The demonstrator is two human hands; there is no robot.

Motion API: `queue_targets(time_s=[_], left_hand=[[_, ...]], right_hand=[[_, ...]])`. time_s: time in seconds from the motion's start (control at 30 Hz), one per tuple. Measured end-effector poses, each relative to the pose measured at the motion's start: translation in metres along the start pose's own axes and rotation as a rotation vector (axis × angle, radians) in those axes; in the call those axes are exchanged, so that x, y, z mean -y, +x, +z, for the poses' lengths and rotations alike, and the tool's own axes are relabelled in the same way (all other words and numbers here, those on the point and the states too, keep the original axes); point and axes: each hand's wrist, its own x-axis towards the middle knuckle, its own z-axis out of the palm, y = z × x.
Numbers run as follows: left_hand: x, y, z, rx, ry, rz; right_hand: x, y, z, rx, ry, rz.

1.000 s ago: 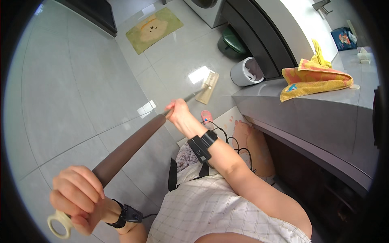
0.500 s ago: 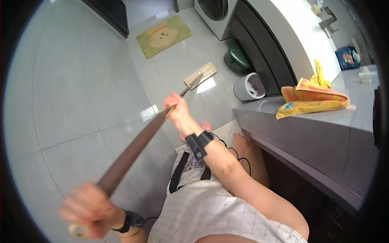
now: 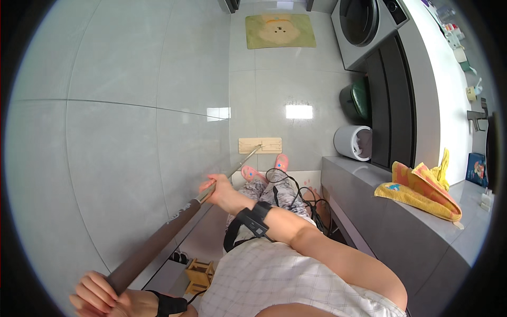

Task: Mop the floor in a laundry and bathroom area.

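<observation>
A flat mop runs from lower left toward the middle of the view, with a thick brown handle (image 3: 153,244) and a thinner metal shaft. Near its upper end, my left hand (image 3: 97,296) is wrapped round the brown grip. Farther down, where the thin shaft starts, my right hand (image 3: 224,192) holds on, some fingers stretched past it. The pale wooden-looking mop head (image 3: 248,146) lies flat on the grey tiles just beyond my pink slippers (image 3: 281,162). Black bands are strapped on both wrists.
A tiled wall (image 3: 113,137) borders the left. On the right stand a white bin (image 3: 348,142), a dark green bin (image 3: 356,100) and a washing machine (image 3: 364,26). A yellow-orange towel (image 3: 422,190) lies on the grey ledge. Black cables (image 3: 311,203) hang by my legs; a green mat (image 3: 280,30) lies far off.
The mop head has come back across the floor to just beyond my feet. My right hand has come nearer my body, and my left hand is slightly lower. The view has turned.
</observation>
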Motion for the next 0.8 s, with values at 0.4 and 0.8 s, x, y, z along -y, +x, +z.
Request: queue_targets(time_s=[0.4,0.8], left_hand=[[0.026,0.002,0.025,0.709,-0.601,-0.06],[0.085,-0.012,0.013,1.063,-0.737,-0.269]], right_hand=[[0.061,-0.041,0.007,0.296,0.16,0.062],[0.156,-0.051,0.029,0.438,0.194,-0.105]])
